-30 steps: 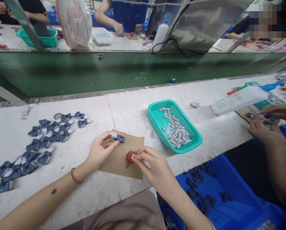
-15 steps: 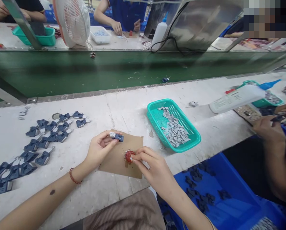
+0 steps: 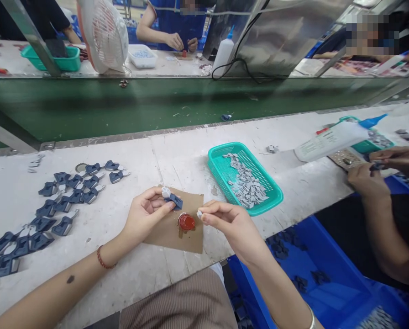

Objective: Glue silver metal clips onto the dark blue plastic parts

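Between its thumb and fingers, my left hand (image 3: 148, 212) holds a dark blue plastic part (image 3: 175, 201) with a pale grey piece on its end. My right hand (image 3: 230, 224) is closed in a pinch on a small light grey piece (image 3: 199, 214), just right of a red bottle cap (image 3: 186, 222). The cap lies on a brown cardboard sheet (image 3: 170, 235), glossy inside, with wet-looking stains around it. Several similar dark blue parts with grey ends (image 3: 76, 195) lie in rows to the left of my hands.
A green basket (image 3: 211, 160) of small grey pieces stands beyond my right hand. Farther right, a white bottle with a blue nozzle (image 3: 332, 142) leans near a co-worker's hands (image 3: 370, 183). A blue bin (image 3: 331, 256) with dark parts sits below the table edge. A green strip (image 3: 139, 107) runs behind.
My right hand has drawn back rightward from the red cap with the grey piece in its fingers. My left hand has turned the blue part slightly.
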`<control>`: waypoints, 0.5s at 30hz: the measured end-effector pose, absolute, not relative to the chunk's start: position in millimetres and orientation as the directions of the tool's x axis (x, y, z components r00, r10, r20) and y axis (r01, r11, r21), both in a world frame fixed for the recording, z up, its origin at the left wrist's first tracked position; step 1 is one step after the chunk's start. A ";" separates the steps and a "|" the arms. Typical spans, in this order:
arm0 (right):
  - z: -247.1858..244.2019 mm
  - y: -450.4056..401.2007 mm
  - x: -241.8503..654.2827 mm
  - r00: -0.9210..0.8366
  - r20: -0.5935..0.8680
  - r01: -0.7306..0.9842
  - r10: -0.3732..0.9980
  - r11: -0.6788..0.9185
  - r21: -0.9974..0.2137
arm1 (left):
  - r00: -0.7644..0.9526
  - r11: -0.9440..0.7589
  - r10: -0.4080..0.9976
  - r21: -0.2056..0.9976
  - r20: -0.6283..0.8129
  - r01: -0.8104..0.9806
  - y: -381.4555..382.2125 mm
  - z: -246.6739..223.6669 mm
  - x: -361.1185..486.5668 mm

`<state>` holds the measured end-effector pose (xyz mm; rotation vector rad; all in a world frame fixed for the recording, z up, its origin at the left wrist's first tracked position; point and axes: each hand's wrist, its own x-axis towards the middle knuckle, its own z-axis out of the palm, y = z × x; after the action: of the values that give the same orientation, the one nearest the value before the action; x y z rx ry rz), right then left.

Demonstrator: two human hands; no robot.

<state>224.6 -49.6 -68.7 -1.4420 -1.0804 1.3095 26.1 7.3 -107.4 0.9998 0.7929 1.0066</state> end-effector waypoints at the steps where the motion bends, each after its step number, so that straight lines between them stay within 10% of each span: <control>1: -65.3 -47.9 223.3 0.068 -0.257 -0.070 0.964 -0.252 -0.965 | 0.366 0.219 0.926 0.923 -0.095 -0.315 3.5 -102.6 27.2; 6: -48.2 -43.3 210.3 0.006 -0.292 -0.255 0.956 -0.281 -0.925 | 0.461 0.293 0.881 0.887 -0.106 -0.357 -14.6 -82.3 31.2; 15: -36.6 -44.7 201.2 -0.027 -0.178 -0.092 0.984 -0.179 -0.980 | 0.438 0.274 0.893 0.894 -0.099 -0.355 -20.3 -73.3 30.7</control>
<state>201.2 -44.7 -36.6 -1.2590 -1.0626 1.3971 30.7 -20.3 -73.3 0.9376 0.6937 0.9366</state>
